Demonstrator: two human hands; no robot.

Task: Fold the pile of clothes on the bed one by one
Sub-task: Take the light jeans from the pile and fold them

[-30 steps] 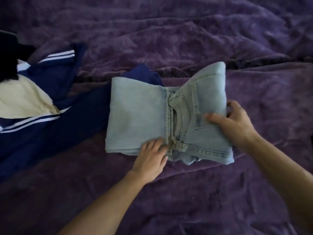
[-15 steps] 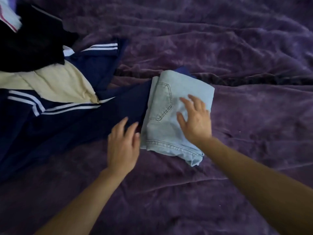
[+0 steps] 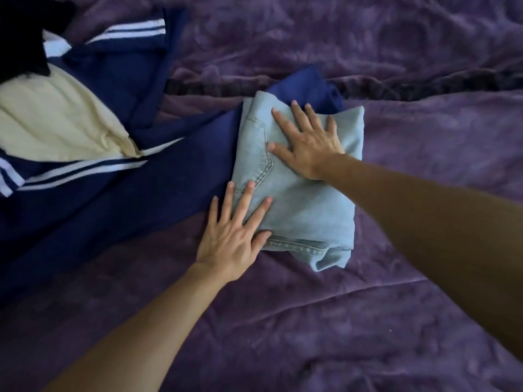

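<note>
**Both palms flat on the folded jeans**

We see the light blue jeans (image 3: pixel 305 205) folded into a compact bundle at the middle of the bed, lying on the purple blanket (image 3: pixel 368 321). Their left and far edges overlap a navy garment with white stripes (image 3: pixel 99 199). A fold of that navy cloth shows just beyond the far edge of the denim. A stitched back pocket (image 3: pixel 257 154) faces up on the left part of the bundle, and a stitched hem (image 3: pixel 297 246) runs along the near edge. There a loose corner of denim sticks out toward the near right.

We find the left hand (image 3: pixel 232 236) lying flat at the near left corner of the jeans. Its fingers are straight and spread and grip nothing. The index and middle fingers rest on the denim, the outer fingers lie over the navy cloth just beside it, and the thumb touches the near hem.

We find the right hand (image 3: pixel 308 145) pressed palm down on the far part of the bundle. Its fingers are also straight and fanned out, with nothing pinched or curled around. Its fingertips reach toward the far edge of the denim, and the thumb points left toward the pocket. The forearm crosses the right side of the jeans.

To the far left we see the rest of the pile. A cream garment (image 3: pixel 56 125) lies on top of the striped navy one, and a black garment (image 3: pixel 22 38) sits at the far left corner, touching the cream piece.
</note>
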